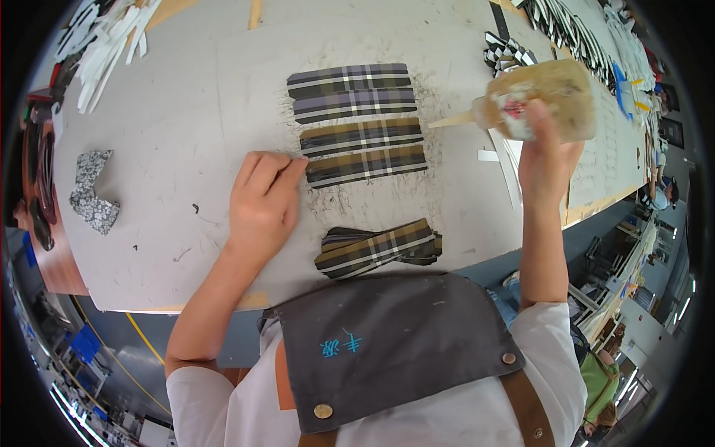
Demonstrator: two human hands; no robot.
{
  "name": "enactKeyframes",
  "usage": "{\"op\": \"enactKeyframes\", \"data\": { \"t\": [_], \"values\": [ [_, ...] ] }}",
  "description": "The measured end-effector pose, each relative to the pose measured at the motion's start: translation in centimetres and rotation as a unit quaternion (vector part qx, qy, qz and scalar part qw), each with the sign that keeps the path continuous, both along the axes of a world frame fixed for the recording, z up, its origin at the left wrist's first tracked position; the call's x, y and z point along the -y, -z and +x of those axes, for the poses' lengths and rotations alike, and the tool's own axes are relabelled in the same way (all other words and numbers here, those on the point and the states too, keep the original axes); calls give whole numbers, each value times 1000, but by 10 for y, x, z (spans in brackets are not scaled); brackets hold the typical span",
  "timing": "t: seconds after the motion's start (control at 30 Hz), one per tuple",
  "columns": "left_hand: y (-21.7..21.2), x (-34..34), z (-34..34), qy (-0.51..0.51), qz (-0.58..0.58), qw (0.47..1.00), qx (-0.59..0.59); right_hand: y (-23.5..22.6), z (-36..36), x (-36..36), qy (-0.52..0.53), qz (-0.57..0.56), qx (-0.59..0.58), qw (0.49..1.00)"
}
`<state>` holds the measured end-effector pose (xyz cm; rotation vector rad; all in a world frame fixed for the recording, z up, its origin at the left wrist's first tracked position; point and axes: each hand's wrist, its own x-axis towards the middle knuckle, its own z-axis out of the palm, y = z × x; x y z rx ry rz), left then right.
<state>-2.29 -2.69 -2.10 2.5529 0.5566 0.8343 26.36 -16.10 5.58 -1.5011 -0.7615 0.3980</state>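
Note:
My right hand (550, 167) is wrapped around a squeeze bottle of cloudy yellowish stuff (570, 93), held above the table on the right. Its long pale nozzle (450, 120) points left, close to the right ends of several plaid fabric strips (363, 134). These lie one below another, in grey, purple and olive-brown. My left hand (262, 195) rests on the table with curled fingers, its fingertips at the left ends of the lower strips. Whether they pinch anything is hidden. Nearer to me lies a crossed bundle of folded plaid strips (378, 249).
A floral fabric bow piece (94, 191) lies at the left. White strips (115, 52) are heaped far left. Checked black-and-white pieces (506, 54) and many dark and white strips (570, 33) sit far right. Loose threads and glue marks dot the grey tabletop (179, 97).

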Motion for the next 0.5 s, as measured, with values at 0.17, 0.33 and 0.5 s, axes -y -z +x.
{"op": "enactKeyframes", "data": {
  "t": [0.17,0.33,0.5],
  "values": [
    [4,-23,11,-19,-4,1000,6,7,-20,-41,-25,114,-52,992],
    [9,-27,22,-21,49,999,2,22,-65,-84,-92,44,51,993],
    [10,-27,21,-31,55,998,4,32,-78,-104,-156,26,98,983]
  ]
}}
